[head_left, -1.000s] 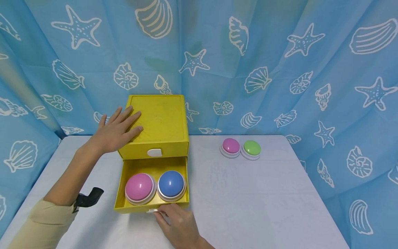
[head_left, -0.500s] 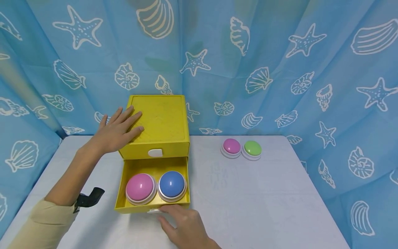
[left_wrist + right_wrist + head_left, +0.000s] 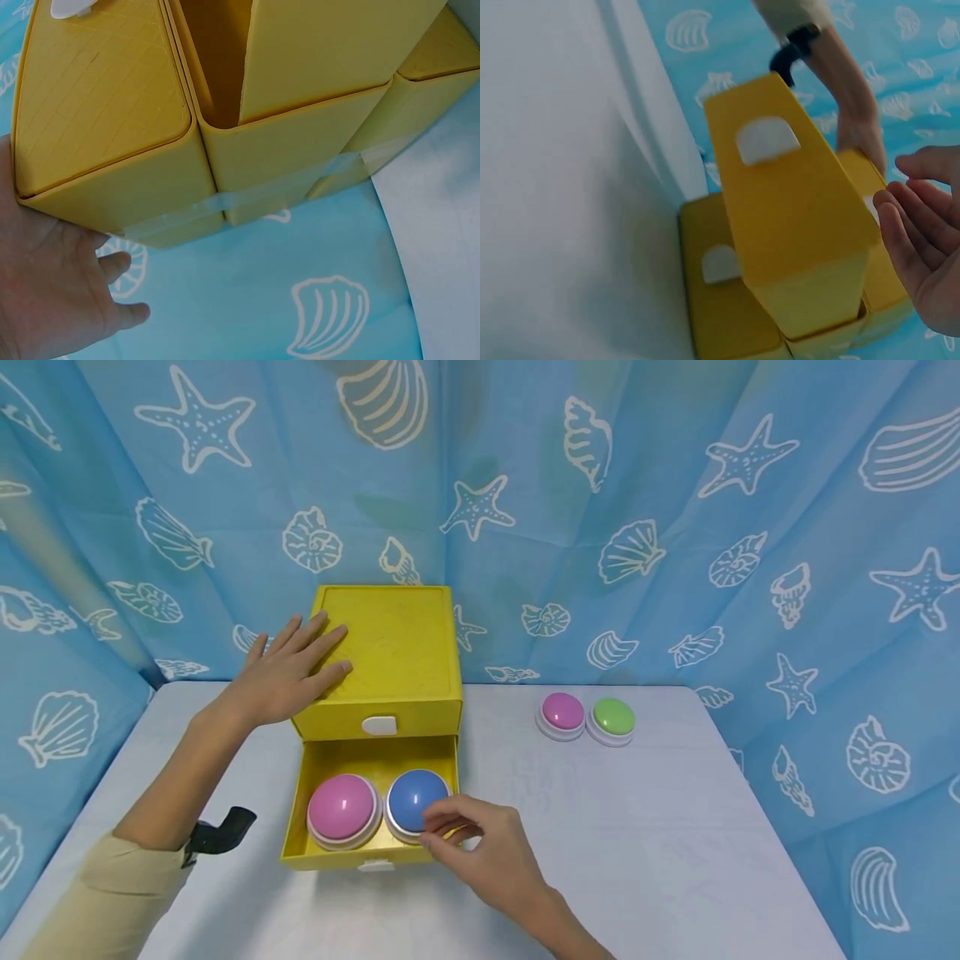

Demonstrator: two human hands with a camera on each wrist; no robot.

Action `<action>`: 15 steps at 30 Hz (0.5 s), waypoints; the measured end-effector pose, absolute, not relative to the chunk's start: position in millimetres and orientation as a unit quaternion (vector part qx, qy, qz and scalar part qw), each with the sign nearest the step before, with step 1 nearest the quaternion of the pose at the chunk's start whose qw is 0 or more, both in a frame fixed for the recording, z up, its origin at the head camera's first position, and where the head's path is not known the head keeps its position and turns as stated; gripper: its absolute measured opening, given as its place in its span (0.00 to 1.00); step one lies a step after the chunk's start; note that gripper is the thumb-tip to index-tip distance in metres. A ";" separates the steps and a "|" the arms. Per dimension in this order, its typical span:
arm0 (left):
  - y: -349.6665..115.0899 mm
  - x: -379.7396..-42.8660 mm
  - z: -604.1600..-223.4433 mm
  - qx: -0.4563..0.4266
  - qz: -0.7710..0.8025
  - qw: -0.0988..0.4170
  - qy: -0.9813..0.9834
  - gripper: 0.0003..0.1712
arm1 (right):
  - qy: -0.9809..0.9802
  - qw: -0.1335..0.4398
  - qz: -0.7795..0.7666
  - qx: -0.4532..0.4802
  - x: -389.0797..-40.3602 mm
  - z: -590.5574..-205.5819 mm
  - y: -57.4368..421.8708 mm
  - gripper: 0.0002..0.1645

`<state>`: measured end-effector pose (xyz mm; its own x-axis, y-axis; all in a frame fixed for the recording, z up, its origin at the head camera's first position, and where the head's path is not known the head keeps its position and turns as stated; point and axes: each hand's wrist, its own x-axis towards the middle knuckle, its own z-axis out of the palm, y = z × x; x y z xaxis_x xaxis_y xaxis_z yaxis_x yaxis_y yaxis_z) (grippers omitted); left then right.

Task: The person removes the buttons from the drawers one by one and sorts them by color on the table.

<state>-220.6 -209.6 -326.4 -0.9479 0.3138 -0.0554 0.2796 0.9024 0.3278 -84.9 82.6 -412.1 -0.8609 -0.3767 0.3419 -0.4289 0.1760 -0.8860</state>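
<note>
My left hand [image 3: 279,681] lies spread on the top left edge of a yellow drawer cabinet [image 3: 397,647]. Its middle drawer [image 3: 322,860] is pulled out, between the top and bottom ones in the left wrist view. Inside sit a pink dome button [image 3: 340,807] on the left and a blue dome button [image 3: 411,797] on the right, both with white bases. Over the drawer's front right corner hovers my right hand [image 3: 491,852], fingers loosely bent, nothing held, fingertips overlapping the blue button in the head view. The white drawer handle [image 3: 375,866] stands free of it.
On the white table [image 3: 637,843], right of the cabinet, a smaller pink button [image 3: 562,714] and a green button [image 3: 613,718] stand side by side. A blue shell-print curtain [image 3: 540,510] hangs behind and along the sides.
My right hand has let go of the drawer handle and moved up and right to the drawer's front right corner. The left hand stays on the cabinet, and the drawer stays pulled out.
</note>
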 end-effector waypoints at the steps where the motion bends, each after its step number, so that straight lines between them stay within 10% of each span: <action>1: -209.6 -220.6 -326.4 0.153 0.160 0.054 0.974 0.44 | -0.769 0.015 0.584 0.260 -88.9 -410.7 84.4 0.11; 15: -209.4 -219.3 -325.6 0.155 0.166 0.052 0.972 0.43 | -0.859 -0.021 0.423 0.288 -134.4 -410.0 79.4 0.20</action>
<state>-219.3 -209.4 -325.6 -0.9463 0.3195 -0.0493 0.2851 0.8967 0.3385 -134.4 79.4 -410.0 -0.8334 -0.5121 0.2078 -0.4771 0.4769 -0.7382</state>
